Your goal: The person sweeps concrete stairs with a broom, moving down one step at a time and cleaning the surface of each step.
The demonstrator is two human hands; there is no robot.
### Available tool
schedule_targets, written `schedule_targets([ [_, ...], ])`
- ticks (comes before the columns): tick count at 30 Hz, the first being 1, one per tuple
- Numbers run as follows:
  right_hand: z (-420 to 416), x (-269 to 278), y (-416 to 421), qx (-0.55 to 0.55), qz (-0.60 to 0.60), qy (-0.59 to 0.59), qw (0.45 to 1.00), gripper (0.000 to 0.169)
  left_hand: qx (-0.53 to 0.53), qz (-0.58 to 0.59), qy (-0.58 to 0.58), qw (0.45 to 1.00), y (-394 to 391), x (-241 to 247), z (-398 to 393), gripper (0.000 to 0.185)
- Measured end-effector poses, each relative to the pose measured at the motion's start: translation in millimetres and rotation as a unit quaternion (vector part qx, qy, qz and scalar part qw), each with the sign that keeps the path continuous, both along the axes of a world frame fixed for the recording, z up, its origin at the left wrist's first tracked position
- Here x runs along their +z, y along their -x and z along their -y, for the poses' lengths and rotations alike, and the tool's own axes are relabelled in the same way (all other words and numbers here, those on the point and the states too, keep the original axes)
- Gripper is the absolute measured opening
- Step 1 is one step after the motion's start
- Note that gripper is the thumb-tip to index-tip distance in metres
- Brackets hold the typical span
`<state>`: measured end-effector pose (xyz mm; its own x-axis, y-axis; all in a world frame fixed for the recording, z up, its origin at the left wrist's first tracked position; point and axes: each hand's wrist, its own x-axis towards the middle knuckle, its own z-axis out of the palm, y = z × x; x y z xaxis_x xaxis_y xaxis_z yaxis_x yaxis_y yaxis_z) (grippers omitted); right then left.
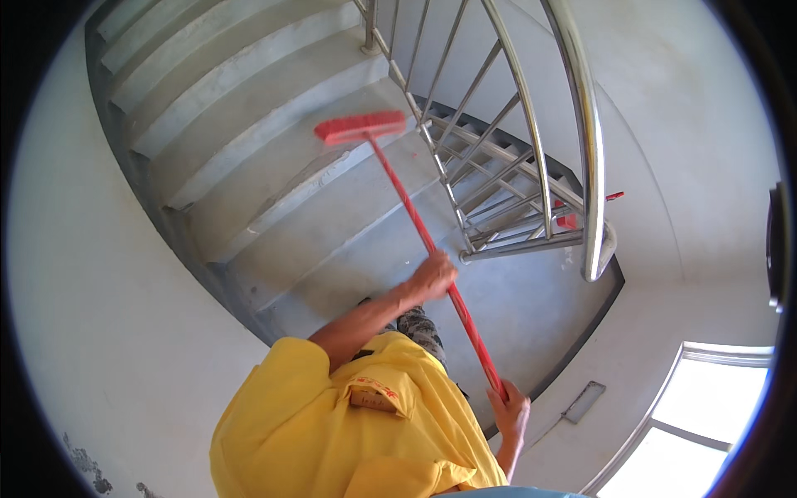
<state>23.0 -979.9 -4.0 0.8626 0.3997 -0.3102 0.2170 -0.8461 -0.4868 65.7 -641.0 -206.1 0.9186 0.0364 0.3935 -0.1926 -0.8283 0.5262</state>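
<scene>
A red push broom runs slantwise across the stairs. Its bristled head (pixel 361 126) is slightly blurred, over a concrete step (pixel 286 162) close to the foot of the railing. My left hand (pixel 434 276) wraps around the middle of the red broom handle (pixel 408 202). Lower down, my right hand (pixel 512 408) grips the handle's end near my right side. A small red scrap (pixel 415 155) shows on the step below the broom head.
A stainless steel railing (pixel 588 143) curves along the right, with a red object (pixel 565 215) partly hidden behind its bars. Concrete steps rise to the upper left beside a white wall (pixel 112 299). A window (pixel 703 398) and a wall-mounted fitting (pixel 584 402) are at lower right.
</scene>
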Motion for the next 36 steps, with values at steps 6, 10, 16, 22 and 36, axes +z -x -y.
schedule_targets([
  [6, -135.1, -24.2, -19.7, 0.184, 0.027, -0.035, 0.982, 0.027, 0.021, -0.051, -0.057, 0.997, -7.2, -17.8, -140.4, 0.012],
  [10, -132.5, -1.8, -36.6, 0.218, -0.028, -0.012, 0.975, 0.027, 0.094, -0.066, -0.031, 0.993, 41.6, -16.0, -125.7, 0.018],
  [16, -79.5, 31.3, -37.3, 0.242, -0.121, 0.048, 0.962, 0.027, 0.178, -0.052, 0.034, 0.982, 149.9, 17.3, -37.4, 0.023],
  [22, -76.9, 33.7, -46.3, 0.247, -0.083, 0.017, 0.965, 0.031, 0.206, -0.094, 0.056, 0.972, 176.6, 30.3, -30.8, 0.022],
  [36, -26.3, 90.5, -43.8, 0.040, 0.104, 0.052, 0.992, 0.030, 0.041, -0.041, 0.084, 0.995, 35.1, 50.4, 4.2, 0.015],
])
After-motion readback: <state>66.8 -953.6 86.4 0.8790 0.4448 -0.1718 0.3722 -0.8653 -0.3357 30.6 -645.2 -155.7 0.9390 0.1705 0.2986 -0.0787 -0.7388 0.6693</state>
